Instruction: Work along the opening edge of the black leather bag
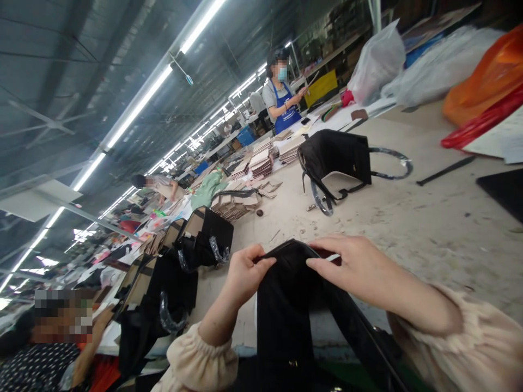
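Observation:
A black bag piece (284, 316) hangs over the near edge of the table, its top fold raised between my hands. My left hand (247, 275) pinches the fold's left end between thumb and fingers. At the right end, my right hand (347, 267) grips the black material, thumb below and fingers above. Beyond them a black handbag (339, 158) lies on the table, with plastic-wrapped handles. More black bags (212, 234) with cardboard inside stand to the left.
Stacked cardboard pieces (261, 160) and green cloth (210, 188) lie further up the table (425, 218). Plastic bags (433, 68) and a black strip (445, 170) are at the right. Co-workers are at the far side and lower left.

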Available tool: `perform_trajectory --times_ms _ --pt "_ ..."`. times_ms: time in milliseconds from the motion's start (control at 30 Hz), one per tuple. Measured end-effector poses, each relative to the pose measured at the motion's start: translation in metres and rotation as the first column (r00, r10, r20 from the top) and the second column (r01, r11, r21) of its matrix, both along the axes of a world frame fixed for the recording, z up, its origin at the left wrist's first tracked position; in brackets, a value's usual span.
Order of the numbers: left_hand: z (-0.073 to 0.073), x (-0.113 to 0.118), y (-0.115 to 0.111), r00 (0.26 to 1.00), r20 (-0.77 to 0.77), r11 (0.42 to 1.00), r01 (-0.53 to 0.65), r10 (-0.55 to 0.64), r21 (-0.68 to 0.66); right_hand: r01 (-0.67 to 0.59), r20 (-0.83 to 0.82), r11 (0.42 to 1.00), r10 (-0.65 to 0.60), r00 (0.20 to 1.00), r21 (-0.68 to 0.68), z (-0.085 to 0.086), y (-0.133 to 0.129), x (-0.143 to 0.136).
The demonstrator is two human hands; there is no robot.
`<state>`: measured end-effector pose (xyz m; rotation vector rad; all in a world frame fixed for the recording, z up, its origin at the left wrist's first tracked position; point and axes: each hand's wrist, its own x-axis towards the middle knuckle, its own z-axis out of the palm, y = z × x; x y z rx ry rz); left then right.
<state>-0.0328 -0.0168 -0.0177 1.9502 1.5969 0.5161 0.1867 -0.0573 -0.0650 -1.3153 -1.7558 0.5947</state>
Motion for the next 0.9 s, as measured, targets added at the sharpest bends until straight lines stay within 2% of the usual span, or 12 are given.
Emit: perform_trajectory --times_ms 167,333,400,533,733,900 --pt "0.001 -0.001 0.001 1.000 -0.002 1.000 0.006 -0.006 -0.018 0.050 -0.001 0.999 -0.050 0.999 0.001 -0.001 -0.005 0.000" --pt "0.013 0.005 0.001 0.972 -0.129 0.980 0.195 -0.198 -0.037 0.069 0.008 0.997 -0.070 0.998 0.043 0.000 -0.009 0.000" --pt "0.016 0.011 0.001 0.955 -0.172 0.970 0.240 -0.241 -0.031 0.065 0.001 0.997 -0.065 0.998 0.049 -0.001 -0.010 0.002" --pt "0.015 0.020 0.004 0.935 -0.260 0.965 0.260 -0.241 0.040 0.035 -0.009 0.999 -0.034 0.999 0.039 -0.001 -0.012 0.009" --pt "0.006 0.019 0.008 0.897 -0.390 0.946 0.285 -0.206 0.156 -0.020 -0.058 1.000 0.019 0.998 -0.014 0.004 -0.014 0.015" --pt "0.011 0.022 0.007 0.826 -0.532 0.924 0.331 -0.186 0.191 -0.038 -0.094 0.999 0.037 0.995 -0.009 0.005 -0.014 0.013"
